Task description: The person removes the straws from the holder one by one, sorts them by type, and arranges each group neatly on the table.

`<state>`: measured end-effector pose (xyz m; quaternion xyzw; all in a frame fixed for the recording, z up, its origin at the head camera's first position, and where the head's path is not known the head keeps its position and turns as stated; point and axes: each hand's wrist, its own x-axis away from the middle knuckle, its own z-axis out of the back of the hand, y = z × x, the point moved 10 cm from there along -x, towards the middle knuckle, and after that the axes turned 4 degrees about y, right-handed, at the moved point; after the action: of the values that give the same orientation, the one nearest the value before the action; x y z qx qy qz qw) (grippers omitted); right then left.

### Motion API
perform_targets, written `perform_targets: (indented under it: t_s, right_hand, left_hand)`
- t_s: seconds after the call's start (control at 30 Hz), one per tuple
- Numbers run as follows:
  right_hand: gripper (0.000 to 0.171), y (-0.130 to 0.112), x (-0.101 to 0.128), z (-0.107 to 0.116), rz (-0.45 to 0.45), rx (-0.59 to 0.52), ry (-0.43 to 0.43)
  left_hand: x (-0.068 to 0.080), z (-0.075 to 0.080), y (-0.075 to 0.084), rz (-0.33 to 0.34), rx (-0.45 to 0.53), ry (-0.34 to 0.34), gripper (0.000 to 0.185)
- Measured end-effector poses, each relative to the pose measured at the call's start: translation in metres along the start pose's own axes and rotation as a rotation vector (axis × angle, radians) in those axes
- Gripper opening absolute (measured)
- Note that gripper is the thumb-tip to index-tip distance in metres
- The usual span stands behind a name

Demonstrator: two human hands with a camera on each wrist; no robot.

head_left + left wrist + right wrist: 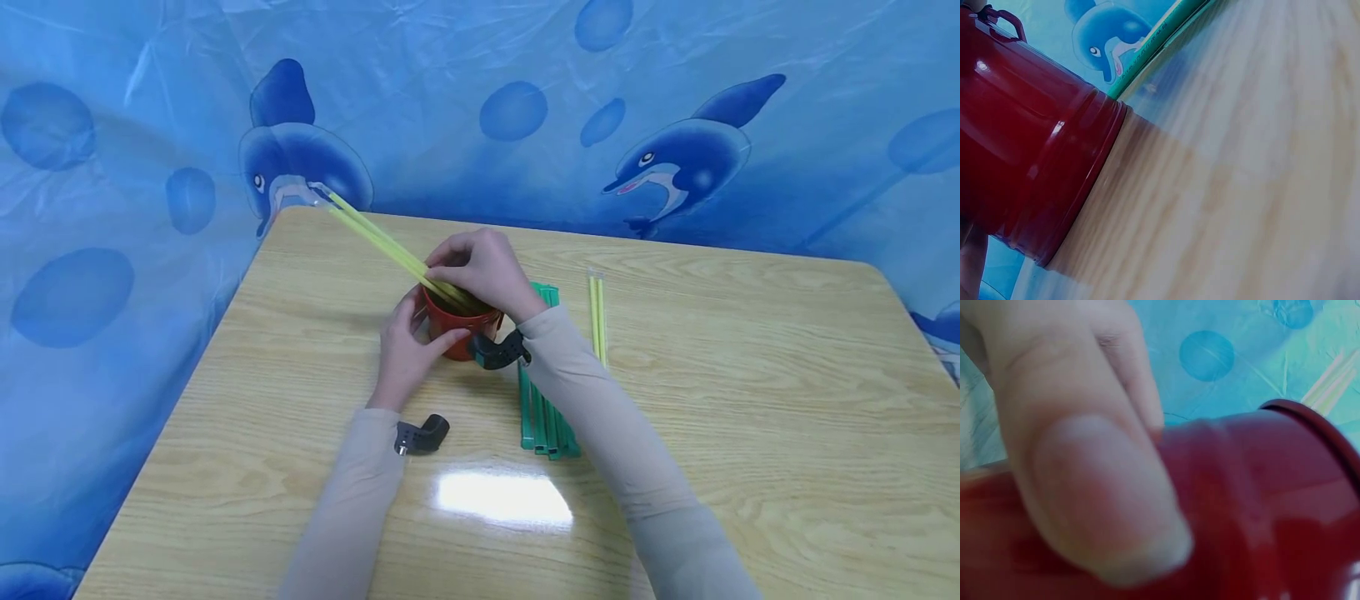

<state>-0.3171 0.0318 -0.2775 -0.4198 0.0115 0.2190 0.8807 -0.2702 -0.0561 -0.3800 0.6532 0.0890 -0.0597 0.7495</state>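
A small red pail (453, 329) with a side handle stands on the wooden table. My left hand (405, 346) grips it, fingers round the far left side and thumb across the front. The thumb (1104, 506) lies large over the red wall in the right wrist view. Several yellow straws (382, 242) in clear wrappers lean out of the pail to the upper left, lower ends inside it. Above the rim, my right hand (483, 271) pinches these straws between thumb and fingers. In the left wrist view the pail (1029, 131) fills the left side.
Several long, flat green sticks (551, 425) lie right of the pail, partly under the right forearm. Beyond that forearm lie yellow wrapped straws (597, 317). A blue dolphin-print sheet (450, 167) hangs behind the table (750, 375).
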Motion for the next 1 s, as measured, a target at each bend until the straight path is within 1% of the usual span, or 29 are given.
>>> perform_targets:
  t_s: [0.23,0.6,0.73,0.9,1.0]
  right_hand:
    - [0.011,-0.003,0.001,-0.002,0.035,-0.002,-0.004]
    - [0.008,0.0,0.003,-0.003,0.011,-0.063,-0.003]
    - [0.008,0.0,0.004,0.0,0.024,-0.096,0.008]
    - [0.009,-0.001,0.004,0.005,0.049,-0.151,0.03]
    - [0.01,-0.001,0.005,0.009,0.042,-0.188,0.046]
  left_hand:
    - [0.001,0.001,-0.001,-0.004,-0.006,0.011,0.079]
    - [0.002,0.001,-0.002,-0.005,-0.005,0.016,0.078]
    - [0.002,0.0,-0.001,-0.003,0.009,0.013,0.078]
    - [0.001,0.0,-0.002,0.005,0.003,0.008,0.078]
    - [0.001,-0.001,-0.002,0.007,-0.003,0.007,0.079]
